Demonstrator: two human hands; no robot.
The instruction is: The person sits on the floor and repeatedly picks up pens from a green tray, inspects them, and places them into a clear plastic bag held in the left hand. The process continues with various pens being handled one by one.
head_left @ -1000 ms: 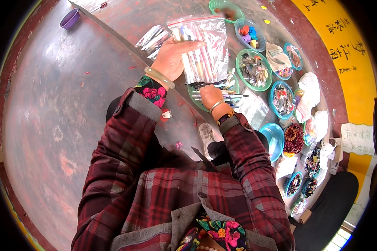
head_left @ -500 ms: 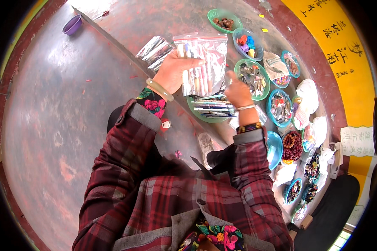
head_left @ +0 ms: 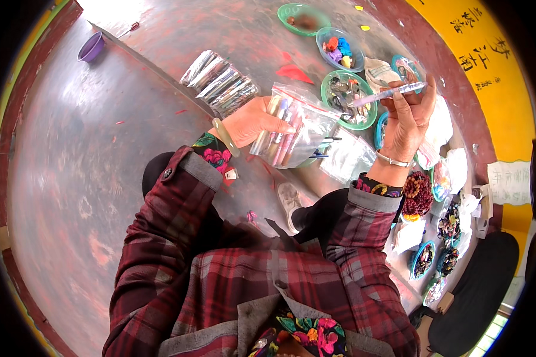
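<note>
My left hand grips a clear zip bag, thumb across its front. Several pens in different colours stand side by side inside the bag, which is tilted. Out to the right, my right hand pinches a single pale pen between thumb and fingers, its tip pointing left toward the bag. Below the bag, a few pen ends show from a green basin that is mostly hidden. Beside it lie flat clear bags.
Filled pen bags lie in a row on the floor. Basins of small goods line the right side, including a green basin, a blue basin and dark red beads. A purple bowl sits far left.
My right hand has moved right from beside the bag and now holds up a pen. The bag in my left hand has tilted. The view has shifted slightly.
</note>
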